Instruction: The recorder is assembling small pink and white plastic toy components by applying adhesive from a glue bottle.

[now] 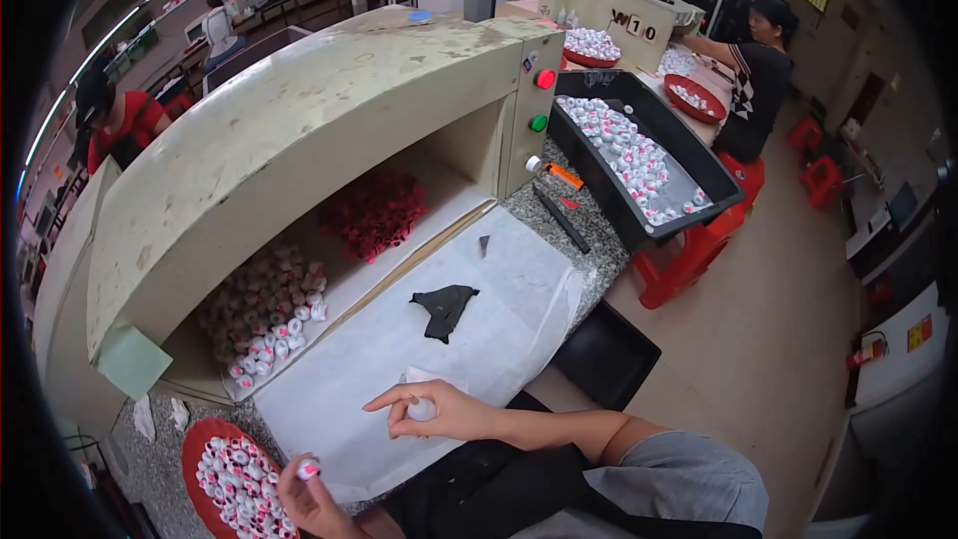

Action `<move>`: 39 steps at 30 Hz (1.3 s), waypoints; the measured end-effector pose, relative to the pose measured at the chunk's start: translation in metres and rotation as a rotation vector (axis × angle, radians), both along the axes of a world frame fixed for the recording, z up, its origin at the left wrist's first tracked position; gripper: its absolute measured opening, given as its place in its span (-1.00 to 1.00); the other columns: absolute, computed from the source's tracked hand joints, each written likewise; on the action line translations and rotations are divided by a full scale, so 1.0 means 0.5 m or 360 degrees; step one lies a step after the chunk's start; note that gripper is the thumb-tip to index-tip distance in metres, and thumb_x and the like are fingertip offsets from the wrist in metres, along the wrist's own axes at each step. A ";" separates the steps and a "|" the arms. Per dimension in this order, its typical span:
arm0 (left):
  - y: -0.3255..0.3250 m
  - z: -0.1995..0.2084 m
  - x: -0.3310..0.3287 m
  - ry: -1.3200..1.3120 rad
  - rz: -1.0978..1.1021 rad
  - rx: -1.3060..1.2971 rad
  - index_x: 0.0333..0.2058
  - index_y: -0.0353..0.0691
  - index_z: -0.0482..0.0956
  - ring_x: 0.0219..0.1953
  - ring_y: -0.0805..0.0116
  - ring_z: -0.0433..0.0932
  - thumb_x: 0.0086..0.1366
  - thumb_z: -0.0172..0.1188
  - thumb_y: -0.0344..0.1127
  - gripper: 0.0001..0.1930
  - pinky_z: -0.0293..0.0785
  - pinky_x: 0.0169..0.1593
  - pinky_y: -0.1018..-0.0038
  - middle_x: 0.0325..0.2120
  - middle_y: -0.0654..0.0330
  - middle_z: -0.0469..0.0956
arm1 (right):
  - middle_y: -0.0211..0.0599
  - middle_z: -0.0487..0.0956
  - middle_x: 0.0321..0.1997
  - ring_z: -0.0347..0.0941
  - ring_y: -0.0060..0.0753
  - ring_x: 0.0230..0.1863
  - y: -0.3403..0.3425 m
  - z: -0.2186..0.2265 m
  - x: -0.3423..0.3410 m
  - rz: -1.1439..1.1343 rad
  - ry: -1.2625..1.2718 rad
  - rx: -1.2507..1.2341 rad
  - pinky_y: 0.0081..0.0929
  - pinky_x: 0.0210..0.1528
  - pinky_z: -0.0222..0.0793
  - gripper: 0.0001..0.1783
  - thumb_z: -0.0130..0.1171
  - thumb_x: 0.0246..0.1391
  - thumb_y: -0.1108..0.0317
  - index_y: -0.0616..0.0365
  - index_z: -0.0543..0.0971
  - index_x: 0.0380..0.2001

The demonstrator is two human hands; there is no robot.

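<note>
Red tray (190,461) cropped below, white bottle (423,409) partly hidden by right hand (451,413)

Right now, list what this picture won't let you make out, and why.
All in the head view:
White rounded thing: its full shape, as the right hand covers part of it.
White-and-pink piece: its underside, hidden by the left hand.
Red plate: its near end, cut off by the lower edge.
Dark red pieces: single shapes, too small and shadowed inside the beige booth.

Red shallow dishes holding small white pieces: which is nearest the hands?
The red dish at lower left, beside the left hand; the other two red dishes stand farther off at upper right, near the black rectangular bin.
</note>
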State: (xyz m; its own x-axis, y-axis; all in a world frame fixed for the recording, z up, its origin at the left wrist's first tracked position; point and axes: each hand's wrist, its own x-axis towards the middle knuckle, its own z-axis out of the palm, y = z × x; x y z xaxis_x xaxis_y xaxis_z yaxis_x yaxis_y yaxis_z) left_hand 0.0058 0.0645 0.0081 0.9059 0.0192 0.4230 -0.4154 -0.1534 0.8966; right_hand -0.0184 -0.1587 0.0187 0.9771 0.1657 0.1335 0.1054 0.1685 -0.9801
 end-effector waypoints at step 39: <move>-0.304 -0.016 0.486 -0.0468 0.0300 0.1740 -0.43 -0.17 0.49 -0.31 0.14 0.42 0.01 -0.08 -0.28 -0.80 0.34 -0.30 0.30 -0.41 0.04 0.45 | -0.23 0.24 -0.26 0.23 -0.54 -0.46 -0.012 -0.060 0.035 -0.0410 0.0029 0.0316 -0.70 -0.53 0.20 -0.53 -0.05 -0.31 0.55 0.17 0.17 -0.20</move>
